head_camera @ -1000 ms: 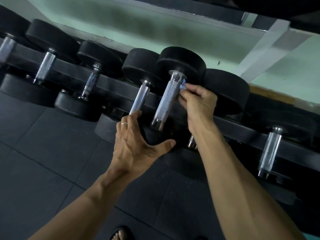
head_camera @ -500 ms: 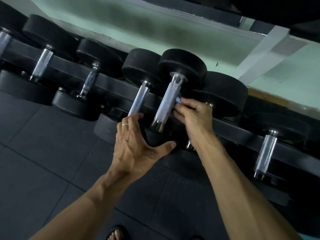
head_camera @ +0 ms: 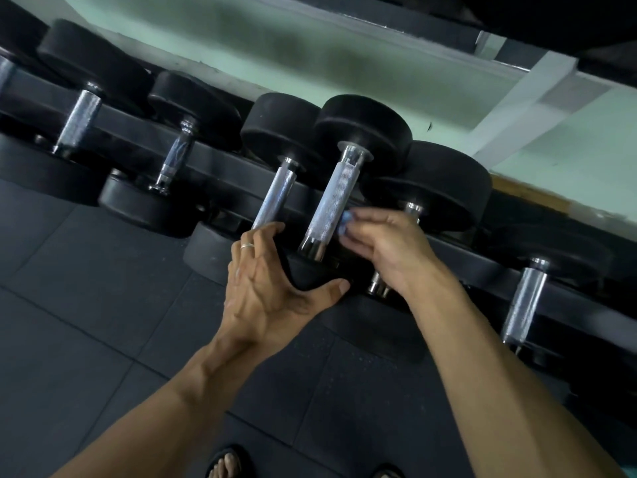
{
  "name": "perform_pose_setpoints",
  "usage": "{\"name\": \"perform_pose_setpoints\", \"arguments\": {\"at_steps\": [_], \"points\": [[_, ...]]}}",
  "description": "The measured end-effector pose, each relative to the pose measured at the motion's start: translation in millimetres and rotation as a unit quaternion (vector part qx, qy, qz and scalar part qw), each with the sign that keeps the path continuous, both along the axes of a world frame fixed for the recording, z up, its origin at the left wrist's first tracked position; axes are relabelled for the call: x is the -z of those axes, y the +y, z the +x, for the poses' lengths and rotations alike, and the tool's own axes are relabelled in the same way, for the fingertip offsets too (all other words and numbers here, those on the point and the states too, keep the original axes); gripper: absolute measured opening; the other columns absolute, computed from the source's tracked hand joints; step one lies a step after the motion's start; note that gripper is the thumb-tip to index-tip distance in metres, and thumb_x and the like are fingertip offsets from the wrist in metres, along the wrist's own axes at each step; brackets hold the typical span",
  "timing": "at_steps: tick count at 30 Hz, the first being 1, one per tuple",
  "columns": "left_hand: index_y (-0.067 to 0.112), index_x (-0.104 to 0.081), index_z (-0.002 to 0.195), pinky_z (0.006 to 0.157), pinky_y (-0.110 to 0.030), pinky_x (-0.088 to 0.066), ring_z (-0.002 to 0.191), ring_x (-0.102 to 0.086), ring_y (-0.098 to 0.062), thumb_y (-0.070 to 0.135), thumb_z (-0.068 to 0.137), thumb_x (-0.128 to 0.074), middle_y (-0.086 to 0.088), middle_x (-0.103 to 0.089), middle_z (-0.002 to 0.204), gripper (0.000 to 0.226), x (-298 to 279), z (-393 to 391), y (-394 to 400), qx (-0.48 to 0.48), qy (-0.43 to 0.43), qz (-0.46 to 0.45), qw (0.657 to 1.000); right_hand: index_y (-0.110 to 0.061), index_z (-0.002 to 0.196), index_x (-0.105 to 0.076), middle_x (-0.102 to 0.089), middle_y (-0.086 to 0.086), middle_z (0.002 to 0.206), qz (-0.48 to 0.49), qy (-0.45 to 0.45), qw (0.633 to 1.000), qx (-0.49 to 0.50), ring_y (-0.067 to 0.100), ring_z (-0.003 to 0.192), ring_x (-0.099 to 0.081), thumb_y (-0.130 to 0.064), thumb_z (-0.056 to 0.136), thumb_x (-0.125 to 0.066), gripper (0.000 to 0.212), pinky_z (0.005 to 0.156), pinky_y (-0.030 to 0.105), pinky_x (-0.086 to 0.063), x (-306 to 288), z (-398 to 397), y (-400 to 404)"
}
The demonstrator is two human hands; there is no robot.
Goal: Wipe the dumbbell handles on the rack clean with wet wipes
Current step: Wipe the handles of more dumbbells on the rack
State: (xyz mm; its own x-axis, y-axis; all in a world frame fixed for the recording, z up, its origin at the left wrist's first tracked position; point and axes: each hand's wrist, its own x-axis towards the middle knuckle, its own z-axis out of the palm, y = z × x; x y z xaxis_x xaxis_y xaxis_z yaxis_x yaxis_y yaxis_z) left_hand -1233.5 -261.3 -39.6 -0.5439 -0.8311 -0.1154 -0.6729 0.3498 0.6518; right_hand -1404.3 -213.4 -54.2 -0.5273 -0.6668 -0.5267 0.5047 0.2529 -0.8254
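A dumbbell with black round heads and a knurled chrome handle (head_camera: pixel 331 201) lies tilted on the black rack (head_camera: pixel 220 160), raised above its neighbours. My left hand (head_camera: pixel 272 284) grips its near black head (head_camera: pixel 310 274), fingers over the top and thumb under. A small bluish wet wipe (head_camera: pixel 344 224) is pinched in the fingers of my right hand (head_camera: pixel 389 250) and pressed against the lower right side of that handle.
More dumbbells line the rack: one handle (head_camera: pixel 275 194) just left, others at the far left (head_camera: pixel 77 124) and at the right (head_camera: pixel 525 301). Dark rubber floor tiles (head_camera: pixel 103 305) lie below. My sandalled foot (head_camera: pixel 227 464) shows at the bottom edge. A pale green wall runs behind.
My right hand has slid the wipe down the handle from its upper end to near its lower end. The left hand has kept its hold on the near head.
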Motion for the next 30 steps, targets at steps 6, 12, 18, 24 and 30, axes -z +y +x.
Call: {"name": "perform_pose_setpoints", "arguments": {"at_steps": [6,12,18,24,30], "points": [[0.022,-0.036,0.138,0.101,-0.026,-0.033,0.120,-0.032,-0.007,0.081,0.045,-0.063,0.007,-0.040,0.130,0.114,-0.9,0.9,0.2,0.000,0.000,0.004,1.000,-0.015,0.077,-0.069,-0.070,0.002,0.081,0.066,0.035,0.991,-0.112,0.018,0.081,-0.066,0.013,0.089,-0.056,0.033,0.086,0.035,-0.055,12.6,16.3,6.8],[0.021,-0.035,0.140,0.102,-0.027,-0.033,0.123,-0.032,-0.009,0.075,0.048,-0.069,0.007,-0.038,0.131,0.112,0.8,0.8,0.4,-0.001,0.002,0.001,1.000,-0.018,0.082,-0.076,-0.075,0.007,0.087,0.092,0.128,0.981,-0.113,0.025,0.083,-0.067,0.008,0.086,-0.062,0.030,0.079,0.037,-0.054,28.6,14.7,-0.8],[0.024,-0.034,0.139,0.105,-0.032,-0.037,0.123,-0.032,-0.008,0.078,0.046,-0.068,0.009,-0.038,0.131,0.113,1.4,1.4,0.3,-0.005,0.005,0.007,1.000,-0.016,0.083,-0.076,-0.076,0.005,0.087,0.070,0.090,0.992,-0.050,0.025,0.087,-0.069,0.009,0.086,-0.061,0.030,0.081,0.035,-0.056,30.4,13.3,-8.4],[0.022,-0.035,0.139,0.106,-0.038,-0.039,0.123,-0.034,-0.011,0.075,0.047,-0.072,0.005,-0.039,0.133,0.113,2.2,0.8,0.5,-0.004,0.005,0.001,1.000,-0.005,0.104,-0.074,-0.075,0.014,0.107,-0.004,-0.025,0.999,0.029,0.026,0.104,-0.070,0.014,0.088,-0.055,0.031,0.096,0.036,-0.054,28.6,19.0,-16.1],[0.025,-0.035,0.139,0.107,-0.037,-0.038,0.124,-0.033,-0.009,0.083,0.042,-0.057,0.008,-0.039,0.133,0.115,3.3,0.8,-0.3,-0.008,0.007,0.000,1.000,-0.009,0.098,-0.072,-0.073,0.016,0.102,-0.105,-0.114,0.967,0.200,0.029,0.102,-0.068,0.024,0.086,-0.046,0.043,0.091,0.039,-0.053,20.0,5.0,-38.9]]}}
